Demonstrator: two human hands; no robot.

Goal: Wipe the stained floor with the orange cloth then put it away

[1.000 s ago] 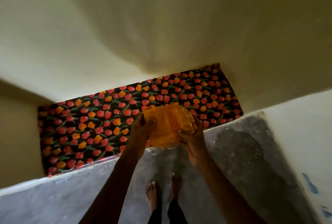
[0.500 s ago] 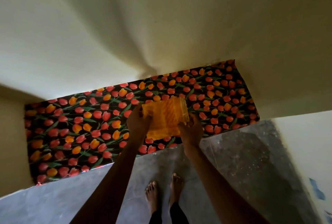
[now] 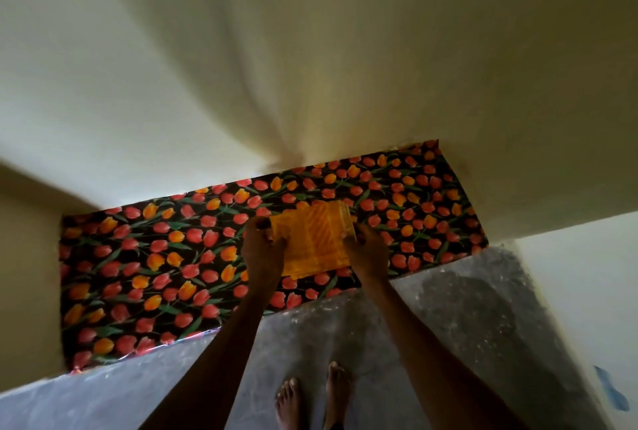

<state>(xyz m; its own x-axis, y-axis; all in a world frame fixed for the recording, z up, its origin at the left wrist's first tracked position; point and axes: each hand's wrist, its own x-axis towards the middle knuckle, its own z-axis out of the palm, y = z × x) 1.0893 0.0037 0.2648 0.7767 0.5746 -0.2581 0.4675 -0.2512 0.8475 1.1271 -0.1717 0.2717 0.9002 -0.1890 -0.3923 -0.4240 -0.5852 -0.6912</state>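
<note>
The orange cloth (image 3: 316, 240) is folded into a thick pad and sits between both hands over a shelf lined with black tulip-patterned paper (image 3: 155, 257). My left hand (image 3: 260, 250) grips the cloth's left edge. On the opposite edge, my right hand (image 3: 369, 253) holds on. I cannot tell whether the cloth rests on the shelf or hangs just above it. The grey, stained floor (image 3: 466, 319) lies below, with my bare feet (image 3: 310, 398) on it.
Cream walls (image 3: 310, 50) enclose the shelf recess at the back and both sides. A white wall with a blue mark (image 3: 612, 391) stands at the right. The shelf surface left of my hands shows only the patterned paper.
Both hands have carried the cloth forward from the shelf's front edge to over its middle. The view has shifted closer to the shelf.
</note>
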